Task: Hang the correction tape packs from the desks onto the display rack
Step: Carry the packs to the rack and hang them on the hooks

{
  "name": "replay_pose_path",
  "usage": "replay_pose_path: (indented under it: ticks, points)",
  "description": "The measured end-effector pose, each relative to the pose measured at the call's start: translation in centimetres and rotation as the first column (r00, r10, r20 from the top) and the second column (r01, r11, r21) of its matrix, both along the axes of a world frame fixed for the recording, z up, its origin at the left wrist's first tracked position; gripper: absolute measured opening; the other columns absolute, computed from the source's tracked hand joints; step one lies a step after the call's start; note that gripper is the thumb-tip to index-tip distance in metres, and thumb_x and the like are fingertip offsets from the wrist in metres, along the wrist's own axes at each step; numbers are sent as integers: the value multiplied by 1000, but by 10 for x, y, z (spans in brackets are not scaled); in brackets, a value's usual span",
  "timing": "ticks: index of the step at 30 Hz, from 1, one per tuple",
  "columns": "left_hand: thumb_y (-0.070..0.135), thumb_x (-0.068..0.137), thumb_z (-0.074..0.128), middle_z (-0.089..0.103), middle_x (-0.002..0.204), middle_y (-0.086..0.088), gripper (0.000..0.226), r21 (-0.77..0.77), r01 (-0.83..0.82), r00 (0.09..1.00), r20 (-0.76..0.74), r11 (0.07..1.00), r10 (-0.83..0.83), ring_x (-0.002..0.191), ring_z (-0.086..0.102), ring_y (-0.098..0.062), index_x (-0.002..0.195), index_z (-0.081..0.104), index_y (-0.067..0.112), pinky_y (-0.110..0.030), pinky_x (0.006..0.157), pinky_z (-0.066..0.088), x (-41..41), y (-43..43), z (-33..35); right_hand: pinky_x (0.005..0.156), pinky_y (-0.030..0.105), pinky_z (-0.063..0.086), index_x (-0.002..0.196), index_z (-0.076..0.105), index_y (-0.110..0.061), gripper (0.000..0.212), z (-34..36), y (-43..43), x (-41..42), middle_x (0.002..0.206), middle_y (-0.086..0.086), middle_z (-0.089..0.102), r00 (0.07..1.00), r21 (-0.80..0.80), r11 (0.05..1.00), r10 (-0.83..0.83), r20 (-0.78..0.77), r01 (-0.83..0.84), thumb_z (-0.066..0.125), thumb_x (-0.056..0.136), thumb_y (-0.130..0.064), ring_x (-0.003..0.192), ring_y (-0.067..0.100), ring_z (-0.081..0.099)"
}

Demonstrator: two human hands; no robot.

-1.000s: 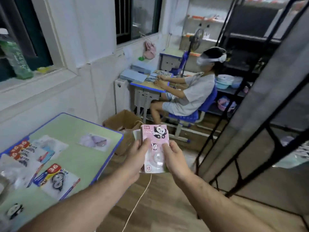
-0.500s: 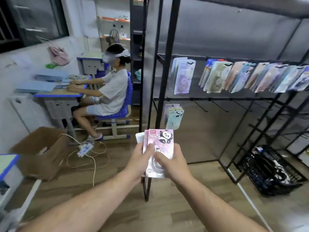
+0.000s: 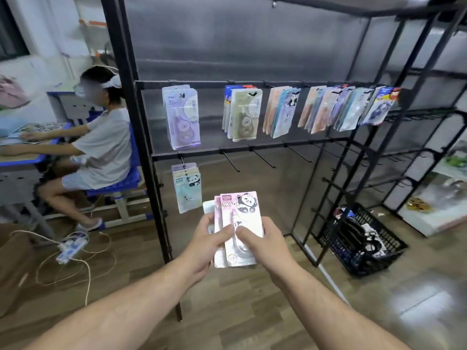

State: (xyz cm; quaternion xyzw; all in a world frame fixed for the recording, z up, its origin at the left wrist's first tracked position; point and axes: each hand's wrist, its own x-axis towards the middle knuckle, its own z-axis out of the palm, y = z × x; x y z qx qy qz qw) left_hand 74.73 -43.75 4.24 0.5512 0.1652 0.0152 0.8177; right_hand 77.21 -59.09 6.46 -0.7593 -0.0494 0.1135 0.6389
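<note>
The display rack (image 3: pixel 252 84) filled most of the view, a black frame with two hanging rails. The upper rail carried a full row of packs (image 3: pixel 316 112). The lower rail held one small bunch (image 3: pixel 187 188) at its left end, and the bare hooks (image 3: pixel 261 157) to the right of it stood empty. A black basket (image 3: pixel 361 243) sat on the floor at the rack's right foot, and a seated person (image 3: pixel 101 140) worked at a counter (image 3: pixel 27 157) to the left.

Below the lower rail and apart from it, a stack of pink panda packs (image 3: pixel 237 228) stood upright, long axis vertical, hang-end uppermost. The left hand (image 3: pixel 209 238) and the right hand (image 3: pixel 262 238) grasped it from either side, thumbs pressed on the front face. The empty hooks lay above and slightly right, so the right hand was probably the nearer one to lift a pack onto them.
</note>
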Motion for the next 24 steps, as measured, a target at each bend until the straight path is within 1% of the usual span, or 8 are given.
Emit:
replay_pose_path:
  ticks: [3,5,8,12,16,20,22,24]
  points:
    - [-3,93,67,74,120,-15,41,7,37,999,9,999,-37,107,72,-39,129,55,14,-62,96,55,41,-9,-2,85,41,62,107,66,-25,31,2,-11,34,103,-8,76,999,-25,999,-45,-7,45,75,78,-30,90,9,75]
    - [-3,93,68,75,118,-13,43,12,74,997,28,997,-74,107,72,-38,130,55,15,-61,95,55,70,-14,-1,85,44,63,107,67,-23,31,6,-19,58,100,-8,78,998,-25,997,-69,-12,69,75,77,-29,89,11,76]
    - [-2,92,70,76,117,-10,42,41,111,992,50,993,-113,106,73,-35,127,57,18,-58,95,56,109,-17,0,82,43,63,106,69,-20,27,11,-26,93,98,-5,79,996,-2,997,-82,-25,82,78,81,-22,89,16,77]
    - [7,90,75,77,115,-2,44,167,104,991,69,980,-117,102,75,-26,126,58,26,-48,87,61,144,-8,-2,65,34,60,103,72,-16,23,8,-21,133,92,-2,80,996,42,996,-83,-42,85,81,82,-17,83,18,77]
    - [13,87,80,76,115,-1,47,216,28,998,55,976,-41,100,76,-23,127,58,25,-51,90,60,160,-1,-5,76,39,61,98,75,-12,20,0,-12,163,92,3,80,996,72,996,-42,-73,47,81,80,-15,83,21,77]
    - [15,86,81,75,117,1,47,251,-66,997,58,966,53,103,75,-21,126,58,25,-52,94,59,172,5,-9,76,39,61,97,75,-8,17,-3,-8,194,93,8,80,993,103,993,69,-95,-59,80,82,-15,81,22,76]
    - [14,89,79,75,118,2,44,256,-142,990,49,956,134,105,74,-19,126,59,26,-48,95,59,172,5,-11,76,39,61,99,74,-7,19,-5,-5,209,91,8,79,988,121,989,102,-113,-89,80,83,-16,81,24,76]
    - [12,89,78,76,116,3,43,253,-201,979,38,946,198,102,74,-14,125,59,26,-36,88,61,168,2,-11,71,36,59,96,72,-7,16,-7,-4,219,85,5,78,982,112,985,146,-117,-133,79,84,-15,76,22,74]
